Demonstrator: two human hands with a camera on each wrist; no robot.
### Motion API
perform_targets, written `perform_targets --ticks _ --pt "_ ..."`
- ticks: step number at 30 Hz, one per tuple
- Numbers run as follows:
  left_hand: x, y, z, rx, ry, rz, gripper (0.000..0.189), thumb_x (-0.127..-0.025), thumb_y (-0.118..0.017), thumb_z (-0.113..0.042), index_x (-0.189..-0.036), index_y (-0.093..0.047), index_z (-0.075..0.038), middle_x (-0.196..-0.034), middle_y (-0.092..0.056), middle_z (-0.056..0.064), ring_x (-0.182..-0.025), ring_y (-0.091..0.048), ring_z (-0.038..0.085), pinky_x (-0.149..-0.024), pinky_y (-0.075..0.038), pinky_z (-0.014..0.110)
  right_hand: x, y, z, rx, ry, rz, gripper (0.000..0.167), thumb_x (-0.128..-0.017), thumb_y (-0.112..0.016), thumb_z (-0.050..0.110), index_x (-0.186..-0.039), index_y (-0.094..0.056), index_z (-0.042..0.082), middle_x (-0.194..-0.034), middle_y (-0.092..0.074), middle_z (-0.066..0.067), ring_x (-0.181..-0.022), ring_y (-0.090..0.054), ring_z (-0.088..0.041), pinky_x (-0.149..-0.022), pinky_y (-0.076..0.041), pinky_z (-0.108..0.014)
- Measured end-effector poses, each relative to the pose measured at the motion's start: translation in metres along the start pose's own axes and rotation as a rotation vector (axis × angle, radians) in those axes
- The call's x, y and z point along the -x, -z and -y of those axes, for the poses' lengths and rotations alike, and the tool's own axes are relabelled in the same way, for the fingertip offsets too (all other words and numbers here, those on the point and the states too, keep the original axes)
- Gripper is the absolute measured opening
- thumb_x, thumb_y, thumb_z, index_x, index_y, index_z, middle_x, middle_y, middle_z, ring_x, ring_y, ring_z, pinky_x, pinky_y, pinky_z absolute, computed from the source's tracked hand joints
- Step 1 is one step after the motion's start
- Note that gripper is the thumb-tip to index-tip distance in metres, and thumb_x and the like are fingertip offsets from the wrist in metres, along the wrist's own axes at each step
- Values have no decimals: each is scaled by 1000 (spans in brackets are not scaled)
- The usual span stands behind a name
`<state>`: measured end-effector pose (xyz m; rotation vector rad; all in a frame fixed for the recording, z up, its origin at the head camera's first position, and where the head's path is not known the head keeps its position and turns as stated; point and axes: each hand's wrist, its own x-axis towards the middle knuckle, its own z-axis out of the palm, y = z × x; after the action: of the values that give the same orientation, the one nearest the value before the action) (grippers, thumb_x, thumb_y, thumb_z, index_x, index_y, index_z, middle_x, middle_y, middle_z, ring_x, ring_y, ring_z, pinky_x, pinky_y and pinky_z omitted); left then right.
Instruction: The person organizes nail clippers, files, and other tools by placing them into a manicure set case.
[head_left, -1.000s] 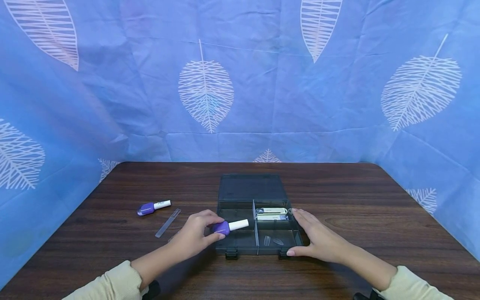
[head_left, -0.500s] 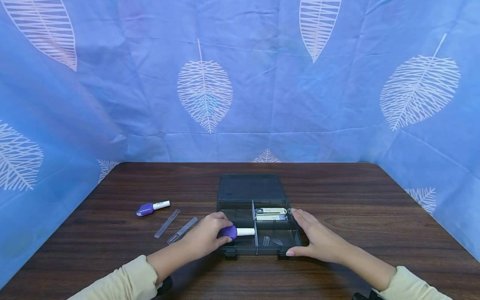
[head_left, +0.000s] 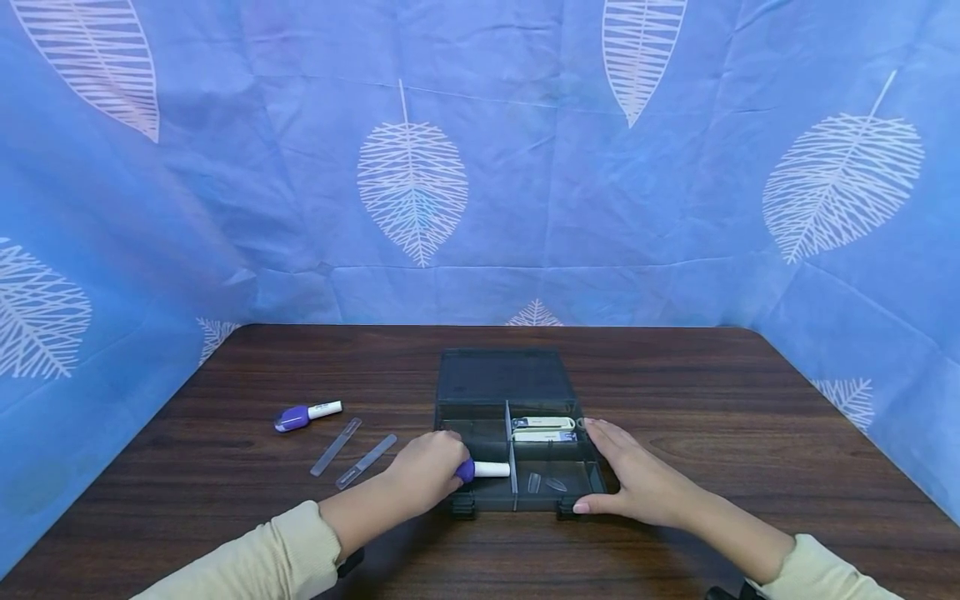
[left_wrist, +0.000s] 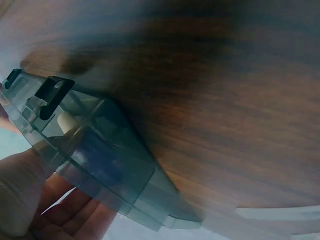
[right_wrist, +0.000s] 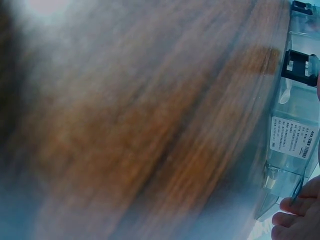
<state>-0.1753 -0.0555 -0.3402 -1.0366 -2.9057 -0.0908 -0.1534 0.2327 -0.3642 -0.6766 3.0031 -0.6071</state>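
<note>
My left hand [head_left: 426, 473] reaches into the front left compartment of a dark see-through organizer box [head_left: 487, 503] and holds a purple nail polish bottle [head_left: 467, 471] by its body. The bottle lies on its side, its white cap pointing right toward the divider [head_left: 512, 467]. In the left wrist view the nail polish bottle [left_wrist: 100, 157] shows through the box wall, low inside. My right hand [head_left: 645, 483] rests against the box's right side, fingers extended along it and thumb at the front corner. Two pale nail clippers [head_left: 543, 429] lie in the back right compartment, two clear nail tips [head_left: 546, 483] in the front right.
The box lid [head_left: 504, 375] is folded back flat behind it. Left of the box, a second purple nail polish bottle [head_left: 307, 415] and two clear nail files, one farther [head_left: 335, 447] and one nearer [head_left: 367, 462], lie on the brown wooden table [head_left: 675, 375]. A leaf-print blue cloth [head_left: 495, 167] hangs behind.
My left hand has moved right and down with the nail polish bottle, from over the box's left edge into the front left compartment. The nearer nail file is uncovered. My right hand stays put.
</note>
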Motion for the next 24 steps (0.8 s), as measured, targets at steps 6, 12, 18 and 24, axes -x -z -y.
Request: perform_targets --ticks 6,12,18,24 --pt "-6 2 -9 -92 73 91 15 -78 -75 -19 -88 -72 -8 -82 -68 3 -72 -64 12 -66 -55 25 0 1 0 -12 -3 15 104 -74 -62 64 -144 -25 -5 -146 -28 -29 -133 -28 -47 -98 -34 -63" --pt "-9 1 -12 -114 72 107 8 -79 -74 -12 -86 -73 -9 -80 -68 2 -67 -62 10 -60 -54 23 0 3 1 -9 -6 20 105 -74 -62 65 -143 -25 -5 -146 -27 -30 -133 -28 -47 -98 -34 -63" --pt "-6 2 -9 -74 59 83 12 -79 -74 -18 -87 -72 -9 -82 -67 2 -74 -63 11 -67 -55 23 0 3 2 -7 -11 22 105 -74 -62 64 -143 -26 -6 -146 -28 -30 -133 -28 -48 -98 -34 -63" --pt "1 1 2 96 -22 -74 14 -80 -73 -16 -88 -72 -5 -81 -64 2 -74 -62 10 -67 -54 21 -1 3 1 -8 -15 22 105 -74 -62 65 -143 -26 -5 -146 -27 -30 -133 -28 -48 -98 -34 -63"
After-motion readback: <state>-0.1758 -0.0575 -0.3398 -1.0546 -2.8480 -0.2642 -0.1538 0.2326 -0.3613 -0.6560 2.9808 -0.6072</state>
